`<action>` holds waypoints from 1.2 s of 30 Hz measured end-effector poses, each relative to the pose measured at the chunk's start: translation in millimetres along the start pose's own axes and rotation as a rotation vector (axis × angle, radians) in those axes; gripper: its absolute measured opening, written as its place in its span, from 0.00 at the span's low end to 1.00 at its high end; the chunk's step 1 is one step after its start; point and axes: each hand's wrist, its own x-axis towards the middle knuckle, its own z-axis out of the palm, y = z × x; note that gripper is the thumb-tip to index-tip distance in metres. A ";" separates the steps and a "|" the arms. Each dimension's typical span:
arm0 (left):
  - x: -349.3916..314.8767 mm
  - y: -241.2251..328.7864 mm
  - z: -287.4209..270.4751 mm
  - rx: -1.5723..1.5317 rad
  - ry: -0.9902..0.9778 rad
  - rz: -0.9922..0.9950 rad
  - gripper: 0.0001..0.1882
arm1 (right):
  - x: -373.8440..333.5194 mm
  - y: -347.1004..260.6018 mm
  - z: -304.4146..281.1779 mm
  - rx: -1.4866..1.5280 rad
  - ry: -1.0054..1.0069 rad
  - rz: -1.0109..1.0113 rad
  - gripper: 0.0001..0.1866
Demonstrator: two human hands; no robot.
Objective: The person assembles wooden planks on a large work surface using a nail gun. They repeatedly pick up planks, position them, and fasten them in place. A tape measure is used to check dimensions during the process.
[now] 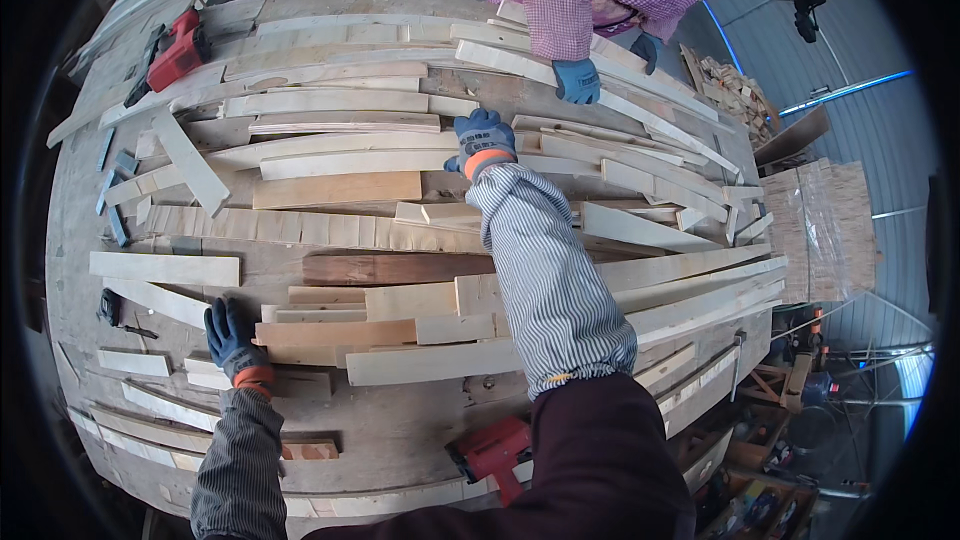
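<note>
My left hand [232, 342], in a dark blue glove with an orange cuff, rests with fingers stretched out at the left ends of several wood strips. Beside its fingertips lies a slanted pale strip [165, 300]; to its right is a light brown strip [335, 334]. My right hand [484, 138], gloved alike, reaches far forward and lies over the ends of pale strips at the table's middle. Its thumb is apart from the fingers, near a long pale strip [350, 162]. The fingertips are partly hidden, and nothing is seen lifted in either hand.
Wood strips of many lengths cover the worktable [400, 430]. A red nail gun [495, 455] lies near me, another red tool [180, 52] at far left. Across the table, a co-worker's gloved hand [577, 81] is on strips. Plywood sheets [820, 230] are stacked at right.
</note>
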 end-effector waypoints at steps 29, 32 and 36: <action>-4.2 2.1 -1.6 -0.032 0.013 -0.031 0.36 | -1.3 8.2 26.7 0.128 0.055 -0.211 0.21; 4.8 20.3 -13.0 -0.021 0.012 -0.023 0.35 | -5.9 24.0 42.3 0.187 0.045 -0.164 0.23; 7.3 27.7 -32.1 -0.036 -0.034 -0.092 0.34 | -12.1 13.5 45.5 0.087 0.225 -0.181 0.18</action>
